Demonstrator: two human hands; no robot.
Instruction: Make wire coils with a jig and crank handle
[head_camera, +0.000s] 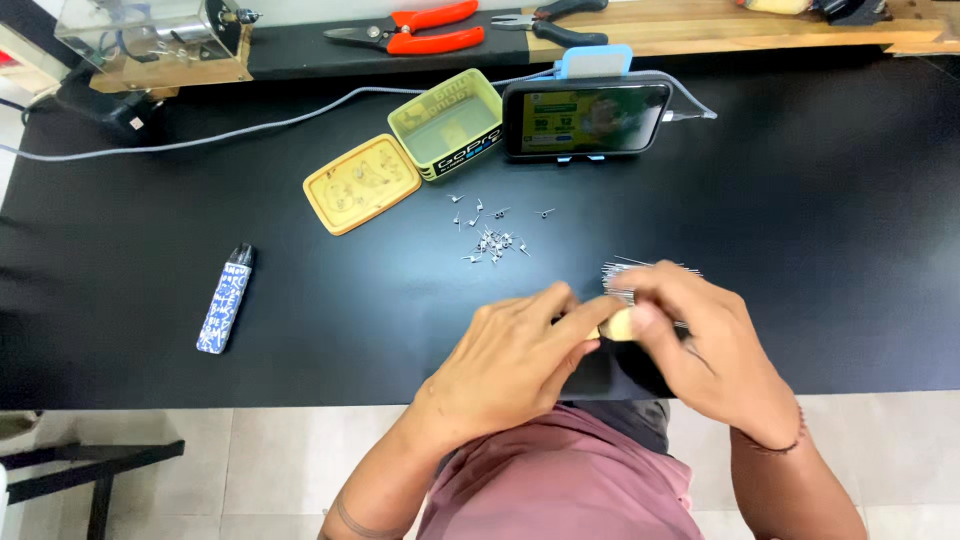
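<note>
Head view, looking down on a black matt worktop (800, 200).

Item 1: left hand (515, 360), fingers curled, thumb and forefinger pinched on a small pale rounded piece (620, 325) held just above the near edge of the worktop.

Item 2: right hand (700, 340), closed over the same pale piece from the other side, fingertips meeting those of the left; what exactly the fingers do to it is hidden.

Item 3: bundle of thin straight silver wire lengths (640, 275), lying just beyond the right hand's fingers, partly covered by them.

Item 4: scatter of small bent silver wire pieces with looped ends (492, 240), loose on the worktop between the hands and the tin (about a dozen or more, too small to count surely).

Item 5: open yellow-green square tin (447, 122), its yellow lid (362, 183) lying flat beside it; the tin's inside shows no wire pieces.

Item 6: dark smartphone on a light blue stand (587, 117), screen lit, grey cable attached.

Item 7: small flat blue-and-white patterned device (226, 298), well apart to the left.

Item 8: red-handled cutters (425, 30) on the wooden shelf behind.

Progress, as judged: a batch of bent pieces is done and lies loose; a good stock of straight wire is left, and nothing is yet put in the tin.
</note>
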